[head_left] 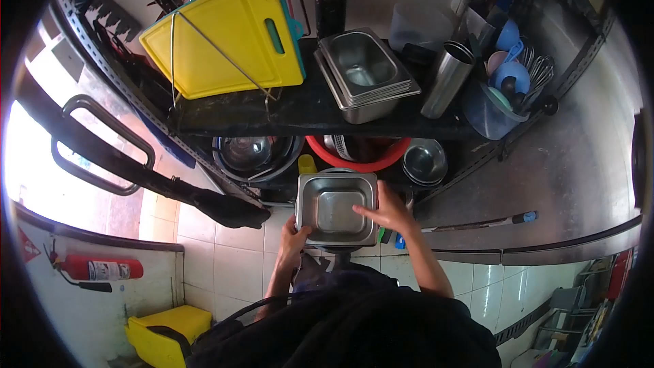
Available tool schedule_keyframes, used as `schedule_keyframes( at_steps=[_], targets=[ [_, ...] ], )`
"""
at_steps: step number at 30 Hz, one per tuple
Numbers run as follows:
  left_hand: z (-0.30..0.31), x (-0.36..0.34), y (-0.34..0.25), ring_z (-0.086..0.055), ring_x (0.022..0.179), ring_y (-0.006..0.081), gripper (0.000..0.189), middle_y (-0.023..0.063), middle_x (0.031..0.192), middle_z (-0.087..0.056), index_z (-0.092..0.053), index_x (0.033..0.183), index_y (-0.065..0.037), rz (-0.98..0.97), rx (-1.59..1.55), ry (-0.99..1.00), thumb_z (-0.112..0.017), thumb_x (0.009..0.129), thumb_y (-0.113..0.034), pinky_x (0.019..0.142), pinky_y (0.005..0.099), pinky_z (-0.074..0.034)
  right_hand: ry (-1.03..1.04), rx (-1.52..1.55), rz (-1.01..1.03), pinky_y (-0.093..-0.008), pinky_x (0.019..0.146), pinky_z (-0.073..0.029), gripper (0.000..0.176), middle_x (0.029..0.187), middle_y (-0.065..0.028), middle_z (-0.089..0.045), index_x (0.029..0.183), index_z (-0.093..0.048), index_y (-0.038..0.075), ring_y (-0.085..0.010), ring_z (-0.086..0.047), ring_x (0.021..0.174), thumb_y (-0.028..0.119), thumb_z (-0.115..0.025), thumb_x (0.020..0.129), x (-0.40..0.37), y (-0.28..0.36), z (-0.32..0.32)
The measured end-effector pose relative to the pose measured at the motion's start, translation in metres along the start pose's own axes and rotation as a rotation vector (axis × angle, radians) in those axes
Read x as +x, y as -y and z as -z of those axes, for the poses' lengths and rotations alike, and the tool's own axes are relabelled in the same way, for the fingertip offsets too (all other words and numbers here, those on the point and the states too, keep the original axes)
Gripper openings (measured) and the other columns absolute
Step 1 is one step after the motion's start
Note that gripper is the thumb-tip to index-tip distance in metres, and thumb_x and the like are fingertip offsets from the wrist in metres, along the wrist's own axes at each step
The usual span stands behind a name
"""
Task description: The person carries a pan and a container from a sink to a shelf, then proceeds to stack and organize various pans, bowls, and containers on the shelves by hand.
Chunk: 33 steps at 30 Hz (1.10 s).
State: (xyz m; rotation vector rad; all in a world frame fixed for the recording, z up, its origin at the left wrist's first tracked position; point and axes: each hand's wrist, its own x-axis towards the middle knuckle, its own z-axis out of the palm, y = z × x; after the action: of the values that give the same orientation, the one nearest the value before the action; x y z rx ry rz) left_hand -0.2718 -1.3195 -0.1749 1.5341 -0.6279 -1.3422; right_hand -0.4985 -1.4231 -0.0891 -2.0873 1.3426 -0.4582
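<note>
A square steel pan point(337, 210) is held in front of my body, its hollow side facing up toward me. My left hand point(294, 237) grips its lower left edge, thumb over the rim. On the right side, my right hand point(388, 211) holds the same pan, with the thumb reaching over the rim into the inside. Beyond the pan, on the upper shelf, sits a stack of steel pans point(364, 71). Whether another pan lies beneath the held one cannot be made out.
Yellow cutting board point(225, 41) in a wire rack, steel cylinder point(448, 78) and utensil tub point(490, 112) stand on the upper shelf. Below are a red basin point(357, 162) and metal bowls point(424, 161). A fire extinguisher point(105, 268) hangs at left, above a yellow bin point(160, 341).
</note>
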Motion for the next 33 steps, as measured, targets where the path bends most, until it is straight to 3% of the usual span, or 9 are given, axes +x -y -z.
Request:
schedule_keyframes(
  at_steps=[2, 4, 7, 11, 13, 17, 21, 28, 33],
  targets=[
    [0.001, 0.008, 0.008, -0.053, 0.064, 0.009, 0.031, 0.0027, 0.077, -0.058, -0.054, 0.098, 0.0, -0.058, 0.024, 0.031, -0.051, 0.068, 0.001, 0.055, 0.0212, -0.042, -0.09, -0.047, 0.035, -0.042, 0.087, -0.037, 0.075, 0.111, -0.0227, -0.045, 0.12, -0.029, -0.003, -0.0382, -0.044, 0.104, 0.043, -0.063, 0.071, 0.001, 0.009, 0.005],
    [0.0, 0.007, -0.003, -0.054, 0.067, 0.01, 0.031, 0.0036, 0.079, -0.059, -0.054, 0.1, 0.0, -0.065, 0.063, 0.047, -0.051, 0.068, 0.001, 0.059, 0.0218, -0.043, -0.55, 0.052, 0.22, -0.0407, 0.085, -0.038, 0.06, 0.103, -0.0195, -0.049, 0.115, -0.036, -0.003, -0.0364, -0.045, 0.101, 0.032, -0.063, 0.075, 0.017, 0.037, 0.046],
    [-0.005, -0.001, -0.035, -0.053, 0.066, 0.0094, 0.029, 0.0035, 0.077, -0.058, -0.054, 0.097, 0.0, -0.137, 0.079, 0.069, -0.053, 0.069, 0.0, 0.059, 0.022, -0.041, -0.866, -0.09, 0.358, -0.0416, 0.081, -0.037, 0.042, 0.1, -0.018, -0.05, 0.107, -0.043, -0.002, -0.0338, -0.047, 0.092, 0.025, -0.059, 0.079, 0.064, 0.068, 0.117],
    [0.005, -0.012, -0.09, -0.054, 0.067, 0.0096, 0.025, 0.0037, 0.075, -0.059, -0.057, 0.095, -0.001, -0.247, 0.199, 0.084, -0.056, 0.07, -0.002, 0.06, 0.0226, -0.041, -0.304, -0.246, -0.163, -0.0399, 0.091, -0.038, 0.078, 0.119, -0.0253, -0.044, 0.117, -0.041, -0.006, -0.0369, -0.044, 0.109, 0.049, -0.063, 0.066, 0.167, 0.061, 0.165],
    [0.014, -0.016, -0.121, -0.053, 0.066, 0.0091, 0.022, 0.0031, 0.073, -0.059, -0.058, 0.092, -0.003, -0.245, 0.283, 0.077, -0.056, 0.071, -0.003, 0.059, 0.0221, -0.041, 0.003, -0.089, -0.236, -0.0334, 0.075, -0.044, 0.063, 0.095, -0.0189, -0.058, 0.106, -0.047, -0.009, -0.0249, -0.059, 0.083, 0.035, -0.067, 0.066, 0.192, 0.059, 0.176],
    [0.032, -0.012, -0.178, -0.048, 0.053, 0.0038, 0.013, -0.001, 0.061, -0.054, -0.06, 0.086, -0.004, -0.449, 0.356, 0.053, -0.058, 0.075, -0.011, 0.044, 0.0204, -0.035, -0.095, 0.086, -0.204, -0.0336, 0.063, -0.046, 0.047, 0.089, -0.0176, -0.058, 0.102, -0.049, -0.009, -0.0239, -0.059, 0.071, 0.02, -0.062, 0.068, 0.204, 0.026, 0.169],
    [0.037, -0.008, -0.232, -0.043, 0.051, 0.003, 0.019, -0.0032, 0.06, -0.05, -0.06, 0.088, -0.003, -0.375, 0.499, 0.033, -0.062, 0.074, -0.016, 0.041, 0.0201, -0.031, -0.097, 0.283, -0.316, -0.0334, 0.052, -0.045, 0.032, 0.084, -0.0175, -0.058, 0.09, -0.055, -0.01, -0.0218, -0.059, 0.066, 0.014, -0.059, 0.069, 0.201, 0.022, 0.168],
    [0.061, 0.007, -0.268, -0.045, 0.053, 0.0039, 0.027, -0.002, 0.068, -0.054, -0.059, 0.093, -0.002, -0.399, 0.511, 0.005, -0.064, 0.071, -0.017, 0.043, 0.0192, -0.032, -0.406, 0.322, -0.123, -0.0333, 0.065, -0.043, 0.032, 0.081, -0.0172, -0.059, 0.085, -0.058, -0.01, -0.024, -0.057, 0.078, 0.015, -0.061, 0.065, 0.156, 0.036, 0.193],
    [0.067, 0.019, -0.295, -0.048, 0.053, 0.0069, 0.035, 0.0027, 0.074, -0.057, -0.057, 0.102, -0.001, -0.329, 0.541, 0.182, -0.064, 0.071, -0.017, 0.041, 0.0191, -0.038, -0.358, 0.541, 0.019, -0.0302, 0.063, -0.042, 0.026, 0.078, -0.0114, -0.059, 0.082, -0.058, -0.007, -0.0189, -0.055, 0.072, 0.014, -0.059, 0.067, 0.108, 0.074, 0.244]
  ],
)
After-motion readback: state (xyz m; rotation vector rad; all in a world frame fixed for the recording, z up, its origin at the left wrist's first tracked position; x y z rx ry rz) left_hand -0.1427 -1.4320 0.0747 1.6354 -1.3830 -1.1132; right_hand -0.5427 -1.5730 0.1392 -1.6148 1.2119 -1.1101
